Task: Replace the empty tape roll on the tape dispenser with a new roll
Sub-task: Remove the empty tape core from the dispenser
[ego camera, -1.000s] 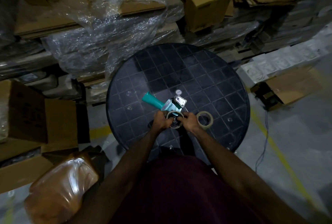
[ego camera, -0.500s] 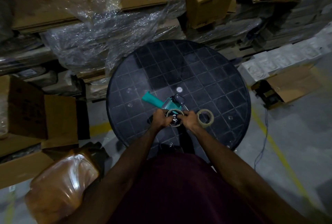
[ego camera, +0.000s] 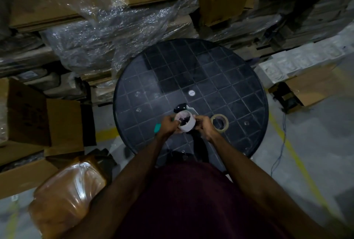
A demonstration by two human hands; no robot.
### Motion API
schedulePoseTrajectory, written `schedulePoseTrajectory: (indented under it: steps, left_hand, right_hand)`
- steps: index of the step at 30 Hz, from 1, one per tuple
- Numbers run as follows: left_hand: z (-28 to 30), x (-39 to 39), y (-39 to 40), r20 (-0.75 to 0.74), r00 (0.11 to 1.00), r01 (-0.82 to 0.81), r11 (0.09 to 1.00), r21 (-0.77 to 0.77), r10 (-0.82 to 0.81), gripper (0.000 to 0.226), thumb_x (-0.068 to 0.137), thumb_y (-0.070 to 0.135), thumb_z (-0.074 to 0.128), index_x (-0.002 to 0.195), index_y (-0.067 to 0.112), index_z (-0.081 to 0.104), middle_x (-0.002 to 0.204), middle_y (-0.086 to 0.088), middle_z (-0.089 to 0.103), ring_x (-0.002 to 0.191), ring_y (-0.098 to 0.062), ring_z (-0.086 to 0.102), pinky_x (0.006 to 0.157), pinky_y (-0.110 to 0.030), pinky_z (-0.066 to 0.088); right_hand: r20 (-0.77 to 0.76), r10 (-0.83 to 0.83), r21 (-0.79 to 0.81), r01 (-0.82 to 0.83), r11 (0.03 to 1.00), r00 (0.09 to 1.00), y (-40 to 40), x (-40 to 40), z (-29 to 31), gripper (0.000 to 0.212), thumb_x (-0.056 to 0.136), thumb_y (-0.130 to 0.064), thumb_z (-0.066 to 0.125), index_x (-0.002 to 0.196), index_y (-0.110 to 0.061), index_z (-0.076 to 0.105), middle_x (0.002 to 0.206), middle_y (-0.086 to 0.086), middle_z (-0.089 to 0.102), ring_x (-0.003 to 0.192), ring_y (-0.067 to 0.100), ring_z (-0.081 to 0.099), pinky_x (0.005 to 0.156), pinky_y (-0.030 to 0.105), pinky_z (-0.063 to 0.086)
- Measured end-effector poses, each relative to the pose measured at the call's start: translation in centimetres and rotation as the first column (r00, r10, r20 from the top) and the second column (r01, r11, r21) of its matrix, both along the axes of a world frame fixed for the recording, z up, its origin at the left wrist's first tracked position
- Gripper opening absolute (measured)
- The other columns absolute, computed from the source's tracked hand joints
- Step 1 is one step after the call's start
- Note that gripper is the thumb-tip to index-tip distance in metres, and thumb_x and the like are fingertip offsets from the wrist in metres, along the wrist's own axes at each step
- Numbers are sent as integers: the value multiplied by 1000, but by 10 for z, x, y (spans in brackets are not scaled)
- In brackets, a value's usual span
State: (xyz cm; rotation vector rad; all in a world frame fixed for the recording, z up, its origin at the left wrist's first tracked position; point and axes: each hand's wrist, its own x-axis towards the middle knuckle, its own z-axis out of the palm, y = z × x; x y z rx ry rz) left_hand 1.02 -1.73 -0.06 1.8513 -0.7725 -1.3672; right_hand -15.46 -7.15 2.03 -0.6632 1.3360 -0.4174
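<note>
A pale roll sits on the tape dispenser, raised a little over the near part of the round black table. My left hand pinches its left rim and my right hand grips its right side. Little of the dispenser shows: a black front part beyond the roll and a bit of teal handle under my left hand. The hub inside the roll looks dark. A tan tape roll lies flat on the table just right of my right hand.
A small white disc lies near the table's middle. Stacked cartons and plastic wrap crowd the far side. An open carton and a wrapped brown bundle stand to the left. A cable hangs to the right over the yellow floor line.
The dispenser has been swung round and lifted: its teal handle, which pointed up-left on the table, now sits under my left hand. The roll's open face is turned up between my hands.
</note>
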Motion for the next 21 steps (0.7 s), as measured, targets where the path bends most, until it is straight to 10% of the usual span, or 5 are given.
schedulePoseTrajectory:
  steps: [4, 9, 14, 21]
  left_hand:
    - [27, -1, -4, -306, 941, -122, 987, 102, 148, 26, 90, 7, 54, 111, 13, 67, 111, -20, 70, 81, -32, 70, 63, -45, 63]
    - [40, -2, -10, -464, 877, -57, 985, 160, 126, 59, 87, 73, 48, 121, 29, 70, 100, -1, 75, 84, -20, 72, 65, -38, 61]
    - [40, -3, -16, -344, 935, -52, 992, 115, 88, 28, 89, 44, 62, 103, 20, 66, 88, -5, 68, 64, -13, 67, 51, -22, 51]
    - [25, 1, -19, -362, 897, -210, 966, 150, 252, 71, 69, 65, 58, 123, 18, 66, 100, -8, 70, 91, -30, 65, 73, -37, 52]
  right_hand:
    - [-3, 88, -160, -88, 983, 996, -10, 0, 1, 43, 69, 4, 58, 109, -10, 69, 97, 11, 70, 85, 26, 63, 61, 28, 49]
    - [-49, 109, -364, -119, 924, 993, -12, 14, 9, 52, 66, 27, 53, 113, 8, 68, 105, 14, 69, 92, 23, 65, 67, 20, 55]
    - [-9, 51, -411, -50, 910, 999, -12, 14, 12, 37, 80, 15, 60, 105, -10, 71, 87, 1, 68, 77, 13, 64, 62, 25, 51]
    - [-264, 220, -547, -334, 768, 939, -4, 13, 3, 29, 93, -27, 67, 117, -11, 67, 118, -1, 40, 105, 5, 52, 90, 7, 42]
